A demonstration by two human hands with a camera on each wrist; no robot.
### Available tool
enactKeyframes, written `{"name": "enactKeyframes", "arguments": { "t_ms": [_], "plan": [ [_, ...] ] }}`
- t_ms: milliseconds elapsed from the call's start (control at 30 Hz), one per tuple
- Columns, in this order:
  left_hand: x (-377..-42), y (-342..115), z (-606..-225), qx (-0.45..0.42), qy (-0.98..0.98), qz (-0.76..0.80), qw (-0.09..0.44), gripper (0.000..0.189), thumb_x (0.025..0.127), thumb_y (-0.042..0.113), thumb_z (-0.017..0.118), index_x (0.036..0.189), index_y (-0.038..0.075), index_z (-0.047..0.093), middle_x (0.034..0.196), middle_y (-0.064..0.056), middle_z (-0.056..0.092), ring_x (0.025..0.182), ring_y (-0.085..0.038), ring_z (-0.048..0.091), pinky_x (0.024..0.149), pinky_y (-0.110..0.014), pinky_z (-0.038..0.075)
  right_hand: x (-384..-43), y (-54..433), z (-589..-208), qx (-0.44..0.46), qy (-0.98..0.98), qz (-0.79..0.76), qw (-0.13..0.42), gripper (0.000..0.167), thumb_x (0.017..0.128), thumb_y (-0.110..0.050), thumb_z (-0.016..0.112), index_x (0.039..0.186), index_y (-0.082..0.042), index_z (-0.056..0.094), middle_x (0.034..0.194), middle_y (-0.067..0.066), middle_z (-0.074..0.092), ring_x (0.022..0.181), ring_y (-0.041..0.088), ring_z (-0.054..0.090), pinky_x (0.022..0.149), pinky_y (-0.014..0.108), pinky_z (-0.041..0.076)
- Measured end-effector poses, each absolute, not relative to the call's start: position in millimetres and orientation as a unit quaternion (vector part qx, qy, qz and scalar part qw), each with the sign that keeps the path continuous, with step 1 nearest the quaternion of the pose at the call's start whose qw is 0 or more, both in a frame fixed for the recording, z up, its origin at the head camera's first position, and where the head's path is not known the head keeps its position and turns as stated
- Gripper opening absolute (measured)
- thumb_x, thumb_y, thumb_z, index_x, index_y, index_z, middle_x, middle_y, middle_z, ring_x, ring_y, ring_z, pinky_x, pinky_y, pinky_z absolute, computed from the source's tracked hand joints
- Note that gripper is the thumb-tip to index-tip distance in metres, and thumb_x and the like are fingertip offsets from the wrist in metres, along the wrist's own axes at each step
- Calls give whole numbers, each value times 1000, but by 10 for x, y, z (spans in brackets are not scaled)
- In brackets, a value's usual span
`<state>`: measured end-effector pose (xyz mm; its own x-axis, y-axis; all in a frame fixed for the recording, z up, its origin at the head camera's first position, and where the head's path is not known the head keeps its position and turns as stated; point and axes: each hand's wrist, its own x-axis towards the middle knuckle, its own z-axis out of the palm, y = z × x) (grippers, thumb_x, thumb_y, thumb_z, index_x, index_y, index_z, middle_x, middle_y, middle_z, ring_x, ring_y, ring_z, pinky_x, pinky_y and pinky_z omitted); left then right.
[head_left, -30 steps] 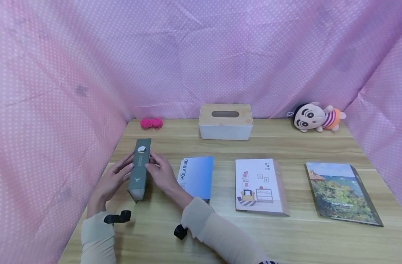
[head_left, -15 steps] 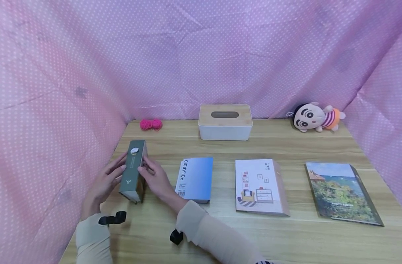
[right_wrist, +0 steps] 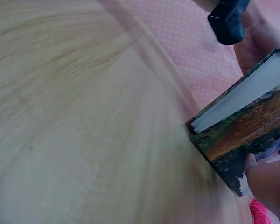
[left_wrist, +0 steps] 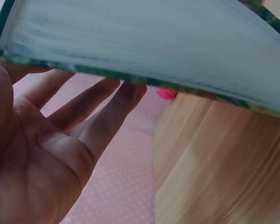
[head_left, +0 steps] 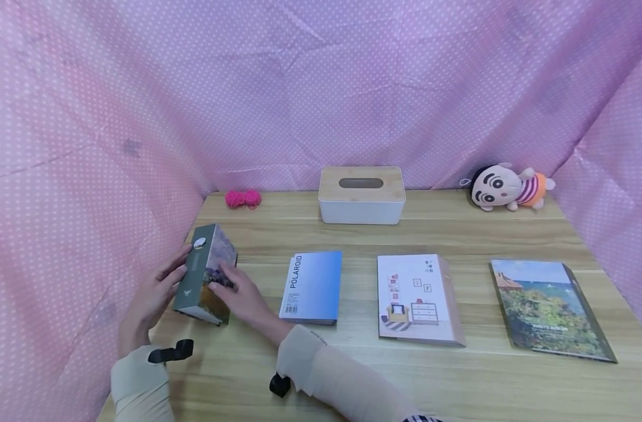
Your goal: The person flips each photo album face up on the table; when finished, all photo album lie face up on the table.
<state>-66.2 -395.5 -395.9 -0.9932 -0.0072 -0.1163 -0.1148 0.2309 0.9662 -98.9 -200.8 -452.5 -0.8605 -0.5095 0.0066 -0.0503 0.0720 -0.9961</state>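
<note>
A thick photo album (head_left: 222, 258) with a green spine and painted cover stands tilted at the table's left, spine up and leaning left. My left hand (head_left: 153, 293) supports its left side; in the left wrist view, the extended fingers (left_wrist: 107, 112) touch the underside cover below the white page edges. Against the front cover, facing right, rest the thumb and fingers of my right hand (head_left: 247, 296). One lower edge of the album meets the table in the right wrist view, where the right hand (right_wrist: 273, 184) is partly cut off.
Right of the album lie a blue Polaroid album (head_left: 316, 287), a white illustrated album (head_left: 413, 299) and a landscape photo album (head_left: 550, 310). Along the back are pink yarn (head_left: 243, 199), a tissue box (head_left: 360, 211) and a plush doll (head_left: 511, 187). A pink dotted curtain (head_left: 321, 88) surrounds the table.
The green-spined album has moved left and tipped from nearly upright toward the left, showing its painted front cover. Both hands have moved left with it.
</note>
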Motion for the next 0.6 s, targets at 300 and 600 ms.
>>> {"name": "enactKeyframes", "arguments": {
  "t_ms": [300,600],
  "plan": [
    [-618,-4034,-3874,-97,866,489,47,60,98,40,50,152,26,26,155,-22,21,128,-27,44,79,-14,47,-917,-2079,-4636,-209,769,-570,198,69,91,-56,54,149,-22,35,153,2,34,138,19,36,109,32,38],
    [-596,-4102,-3855,-128,869,476,48,69,95,46,54,152,17,28,155,-24,20,137,-48,25,104,-67,27,-882,-2091,-4653,-206,795,-530,212,70,91,-56,54,150,-23,33,156,7,26,142,25,31,113,39,33]
  ]
}}
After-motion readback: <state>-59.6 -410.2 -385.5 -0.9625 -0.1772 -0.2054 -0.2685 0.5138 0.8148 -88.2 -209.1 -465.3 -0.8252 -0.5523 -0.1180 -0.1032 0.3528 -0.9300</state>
